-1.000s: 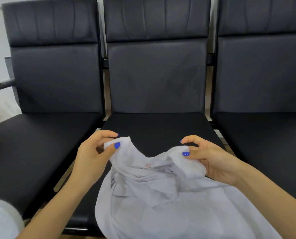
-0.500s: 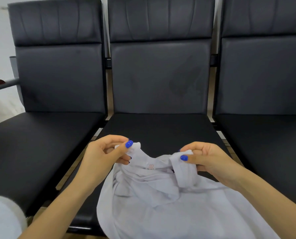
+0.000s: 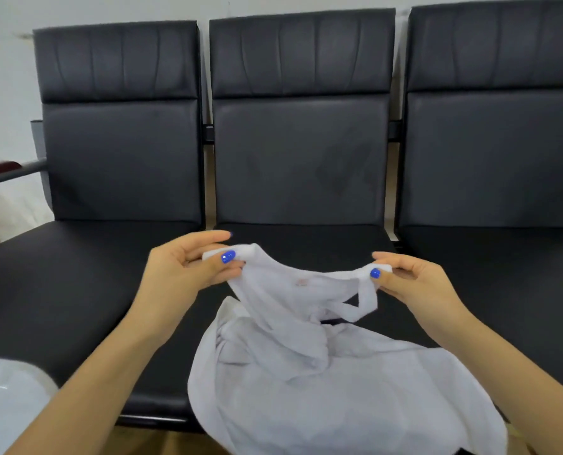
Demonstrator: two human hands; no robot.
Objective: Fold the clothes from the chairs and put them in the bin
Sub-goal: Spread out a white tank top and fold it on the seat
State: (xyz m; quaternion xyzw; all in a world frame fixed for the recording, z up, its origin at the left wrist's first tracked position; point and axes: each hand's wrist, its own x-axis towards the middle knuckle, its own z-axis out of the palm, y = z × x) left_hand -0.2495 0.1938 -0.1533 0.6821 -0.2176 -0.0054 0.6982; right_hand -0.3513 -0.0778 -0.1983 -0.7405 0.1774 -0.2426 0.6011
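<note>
There was one view only, from the head, which looked forward and down, close above the middle chair (image 3: 301, 238); its wide lens probably bent the edges a little.

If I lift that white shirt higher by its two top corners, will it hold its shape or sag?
Likely sag: the white shirt already droops between the left hand and right hand. It looks thin and light, bunching in soft folds. The lower part will probably trail over the middle chair seat.
</note>
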